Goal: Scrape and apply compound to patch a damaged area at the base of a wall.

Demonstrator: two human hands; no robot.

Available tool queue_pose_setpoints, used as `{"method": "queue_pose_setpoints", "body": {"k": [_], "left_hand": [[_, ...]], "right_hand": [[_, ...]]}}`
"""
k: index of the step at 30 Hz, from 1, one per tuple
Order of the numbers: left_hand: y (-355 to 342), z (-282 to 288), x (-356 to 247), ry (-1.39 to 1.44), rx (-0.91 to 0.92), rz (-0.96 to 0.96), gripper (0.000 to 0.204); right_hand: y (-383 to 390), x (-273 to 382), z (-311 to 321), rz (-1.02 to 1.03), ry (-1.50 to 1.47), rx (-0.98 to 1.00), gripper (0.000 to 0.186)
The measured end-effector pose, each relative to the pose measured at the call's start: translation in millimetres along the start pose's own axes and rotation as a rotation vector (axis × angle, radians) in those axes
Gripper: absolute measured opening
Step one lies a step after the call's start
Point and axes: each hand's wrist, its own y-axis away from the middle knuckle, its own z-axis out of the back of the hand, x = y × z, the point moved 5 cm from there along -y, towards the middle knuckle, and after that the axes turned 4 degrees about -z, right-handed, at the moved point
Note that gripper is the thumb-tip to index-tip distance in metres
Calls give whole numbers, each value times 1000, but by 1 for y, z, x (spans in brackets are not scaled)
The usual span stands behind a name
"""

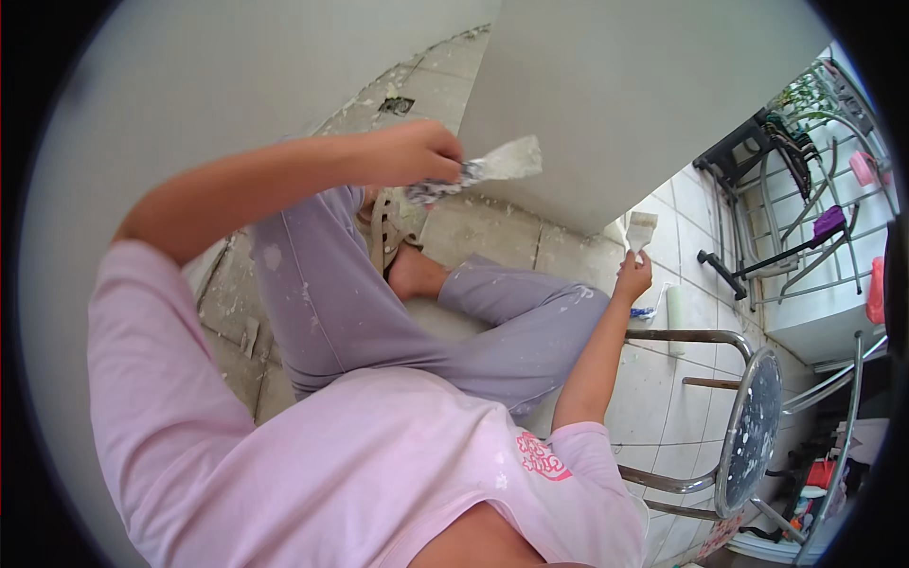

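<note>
My left hand [417,154] is closed around the dark, white-smeared handle of a putty knife [511,161]. Its pale, flaring blade points right, in front of a light grey wall panel [606,104]. Lower and to the right, my right hand [634,278] grips a second putty knife [641,230] by its white handle, with the wide blade upward and whitish-beige matter along its end. That blade is near the panel's lower corner, over the tiled floor. Part of the left-hand handle is hidden by my fingers.
A paint roller [674,320] with a blue handle lies by my right forearm. A paint-spotted metal stool [748,431] lies tipped over at the right. Beyond it stand metal racks [805,199]. My sandalled foot [386,232] rests on paint-spattered tiles [483,227], beside a smooth wall [218,85].
</note>
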Motion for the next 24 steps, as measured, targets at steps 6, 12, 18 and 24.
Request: {"method": "queue_pose_setpoints", "body": {"k": [6,12,18,24], "left_hand": [[150,12,-43,311,-584,-110,34],[297,13,-23,285,-1279,-38,42],[288,53,-55,155,-1145,-83,41],[167,154,7,-128,-675,-80,25]], "right_hand": [[12,13,12,-10,-74,-58,49],[22,67,26,10,-170,-92,64],[41,120,36,163,-262,-92,62],[58,189,41,349,-240,-96,40]]}}
